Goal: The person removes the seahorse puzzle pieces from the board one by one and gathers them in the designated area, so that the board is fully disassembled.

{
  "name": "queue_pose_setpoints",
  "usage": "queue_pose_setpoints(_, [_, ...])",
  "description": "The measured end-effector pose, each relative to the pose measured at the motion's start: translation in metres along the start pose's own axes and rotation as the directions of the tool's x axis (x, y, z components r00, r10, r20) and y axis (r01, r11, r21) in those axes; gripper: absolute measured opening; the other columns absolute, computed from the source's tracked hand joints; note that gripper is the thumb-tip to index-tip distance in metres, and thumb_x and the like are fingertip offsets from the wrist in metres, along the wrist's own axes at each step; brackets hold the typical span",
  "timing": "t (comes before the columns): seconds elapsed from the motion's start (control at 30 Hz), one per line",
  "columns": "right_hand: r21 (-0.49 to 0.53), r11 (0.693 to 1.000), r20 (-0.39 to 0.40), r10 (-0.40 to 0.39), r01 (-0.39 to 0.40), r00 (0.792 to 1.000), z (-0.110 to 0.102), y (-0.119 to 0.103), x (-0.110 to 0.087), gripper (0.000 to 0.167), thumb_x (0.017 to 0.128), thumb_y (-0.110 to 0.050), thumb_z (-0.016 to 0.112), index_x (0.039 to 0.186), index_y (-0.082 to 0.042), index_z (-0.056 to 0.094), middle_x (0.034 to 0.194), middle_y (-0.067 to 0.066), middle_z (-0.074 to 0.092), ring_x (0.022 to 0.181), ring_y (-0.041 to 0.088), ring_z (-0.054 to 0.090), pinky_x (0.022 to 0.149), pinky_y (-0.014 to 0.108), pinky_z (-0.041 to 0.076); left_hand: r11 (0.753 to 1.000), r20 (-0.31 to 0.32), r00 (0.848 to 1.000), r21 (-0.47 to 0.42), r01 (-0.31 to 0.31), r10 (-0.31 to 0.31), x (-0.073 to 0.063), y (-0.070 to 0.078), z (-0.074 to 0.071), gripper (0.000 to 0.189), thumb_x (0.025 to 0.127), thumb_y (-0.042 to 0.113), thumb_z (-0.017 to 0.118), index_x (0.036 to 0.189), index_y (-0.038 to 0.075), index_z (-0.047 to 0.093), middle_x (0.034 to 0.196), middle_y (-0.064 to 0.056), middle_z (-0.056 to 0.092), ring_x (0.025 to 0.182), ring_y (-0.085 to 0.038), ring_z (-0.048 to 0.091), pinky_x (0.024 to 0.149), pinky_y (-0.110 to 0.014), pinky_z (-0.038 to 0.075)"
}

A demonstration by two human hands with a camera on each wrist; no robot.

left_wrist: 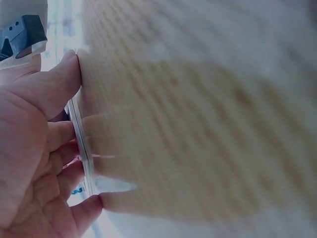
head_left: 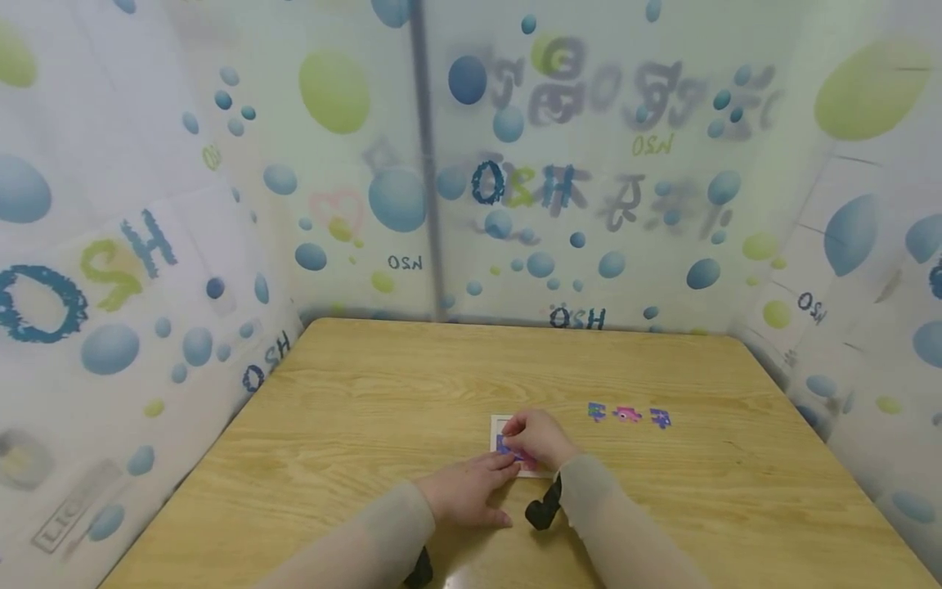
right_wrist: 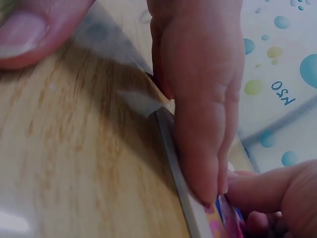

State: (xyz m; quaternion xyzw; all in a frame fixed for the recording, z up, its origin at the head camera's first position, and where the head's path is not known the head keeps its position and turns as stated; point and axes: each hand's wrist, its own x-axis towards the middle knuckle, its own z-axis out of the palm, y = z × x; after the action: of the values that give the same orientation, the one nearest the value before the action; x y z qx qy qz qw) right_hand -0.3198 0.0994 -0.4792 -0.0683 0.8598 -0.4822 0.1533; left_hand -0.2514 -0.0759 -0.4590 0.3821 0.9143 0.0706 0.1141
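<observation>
From my head feed I see a pale wood-grain bench (head_left: 353,409) with a small, flat, white-rimmed puzzle tray (head_left: 494,435) lying on it, near the person's hands. Blue-violet and pink picture pieces show inside the tray, though the fingers cover much of them. The person's left hand (head_left: 467,489) lies at the tray's near left corner, its fingers stretched out and pressing lightly on the tray, the thumb set apart on the bench; I read it as released, gripping nothing. My left wrist feed shows those fingertips against the thin tray edge, with the wood reflecting them.

The right hand (head_left: 540,438) comes in over the tray from the right, thumb and fingers bent together, tips down at the pieces. I cannot tell whether it grasps a piece, since its own fingers hide the spot; my right wrist feed shows its tips close beside the left fingers at the rim.

Beyond the right hand, three loose cardboard-like jigsaw pieces lie apart in a row: a blue-violet one with a touch of green (head_left: 596,411), a pink one with an eye-like spot (head_left: 627,415) and a blue-purple one (head_left: 661,419). Behind the bench I have a whitish curtain (head_left: 648,303) printed with blue and green dots.
</observation>
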Motion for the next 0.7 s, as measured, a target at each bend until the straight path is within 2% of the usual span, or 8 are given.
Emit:
queue_pose_setpoints(0.5, [0.059,0.996,0.011,0.060,-0.060,0.998,0.0026,-0.0042,-0.0022,0.009,0.089,-0.010,0.069,0.096,-0.006,0.067,0.084,0.007,0.062,0.051,0.010,0.046,0.046,0.020,0.047,1.000,0.000,1.000,-0.008,-0.017,0.017,-0.0005,-0.0004,-0.0015,0.079,0.088,0.052,0.062,0.147,0.006,0.037,0.154,-0.009,0.033,0.141,-0.022,0.029,0.114,-0.031,0.026])
queue_pose_setpoints(0.7, [0.093,0.994,0.039,0.061,-0.064,0.997,0.0015,-0.0065,-0.0033,0.011,0.088,-0.005,0.068,0.098,-0.004,0.065,0.084,0.007,0.061,0.053,0.011,0.047,0.046,0.021,0.046,1.000,0.000,1.000,-0.011,-0.008,0.008,-0.0004,0.0004,-0.0019,0.080,0.088,0.053,0.063,0.147,0.006,0.037,0.154,-0.009,0.032,0.141,-0.022,0.029,0.114,-0.031,0.026])
